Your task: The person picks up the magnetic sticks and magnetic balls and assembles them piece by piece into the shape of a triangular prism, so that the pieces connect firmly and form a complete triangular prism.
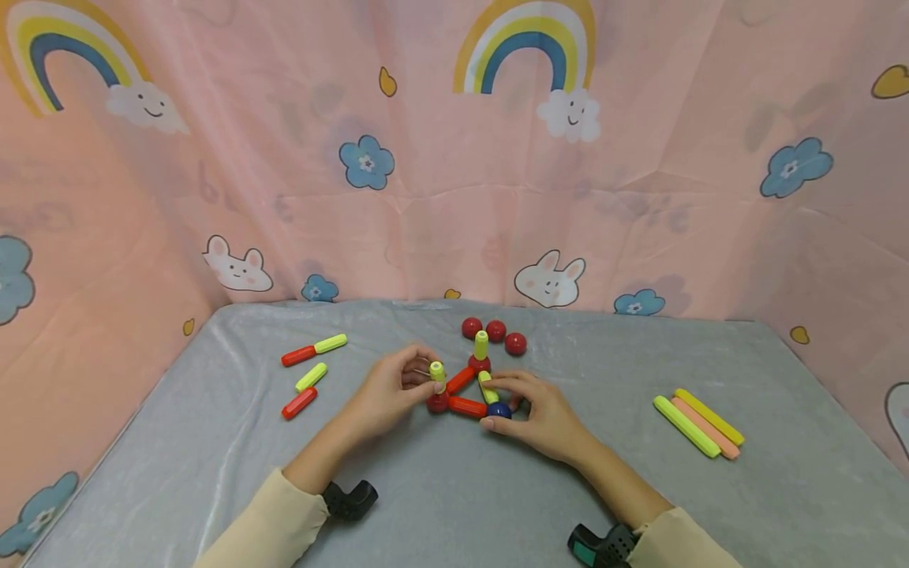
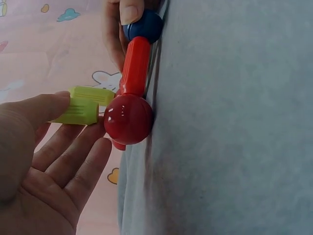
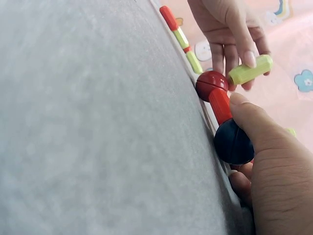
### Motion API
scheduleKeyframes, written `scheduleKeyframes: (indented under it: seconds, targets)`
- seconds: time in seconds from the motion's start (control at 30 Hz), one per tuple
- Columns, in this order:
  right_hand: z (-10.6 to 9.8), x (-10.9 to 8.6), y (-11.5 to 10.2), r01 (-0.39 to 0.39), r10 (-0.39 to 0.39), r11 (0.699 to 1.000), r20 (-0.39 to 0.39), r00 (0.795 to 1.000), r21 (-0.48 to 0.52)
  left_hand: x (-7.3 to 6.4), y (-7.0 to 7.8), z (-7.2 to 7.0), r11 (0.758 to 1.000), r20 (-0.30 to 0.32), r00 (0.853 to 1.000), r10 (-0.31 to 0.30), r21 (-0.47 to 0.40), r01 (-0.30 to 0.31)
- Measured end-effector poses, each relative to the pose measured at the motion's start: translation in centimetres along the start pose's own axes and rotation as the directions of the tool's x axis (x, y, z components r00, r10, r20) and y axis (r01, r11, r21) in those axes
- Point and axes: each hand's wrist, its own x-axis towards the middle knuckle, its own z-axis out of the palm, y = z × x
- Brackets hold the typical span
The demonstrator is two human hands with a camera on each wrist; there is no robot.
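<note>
Glossy blue ball pinched between thumb and fingers of my right hand; left of it, my left hand pinches upright yellow-green ribbed rod on shiny red ball. Seemingly seating rod; next likely calls for steadying blue ball.

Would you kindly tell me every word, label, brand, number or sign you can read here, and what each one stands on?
No text can be read anywhere.
Pink cloth: faint letter-like marks, too pale to read; the clear prints are pictures.
Rods and balls: no lettering shows.
Black wrist devices: no legible label.
</note>
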Motion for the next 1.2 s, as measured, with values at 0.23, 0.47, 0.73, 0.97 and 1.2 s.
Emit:
scheduleKeyframes:
  seconds: [0.23,0.47,0.73,0.97,1.2]
  targets:
    - [0.0,0.0,0.0,0.003,-0.003,1.000,0.000,1.000,0.011,-0.1,-0.1,0.1,0.999,-0.018,1.000,0.009,0.031,-0.009]
    - [0.0,0.1,-0.1,0.001,-0.001,1.000,0.005,1.000,0.013,0.0,-0.6,0.2,0.999,-0.027,0.999,0.042,0.027,-0.041]
    - [0.0,0.1,-0.2,0.005,-0.005,1.000,0.013,1.000,0.016,-0.2,-1.9,0.5,0.998,-0.059,0.996,0.064,0.012,-0.063]
    - [0.0,0.0,0.0,0.007,-0.007,1.000,0.012,1.000,0.020,-0.2,-2.8,0.8,0.993,-0.085,0.990,0.111,-0.019,-0.113]
    - [-0.1,-0.1,-0.2,-0.015,0.014,1.000,0.014,1.000,0.014,-0.3,-2.8,1.1,0.974,-0.187,0.960,0.207,-0.057,-0.221]
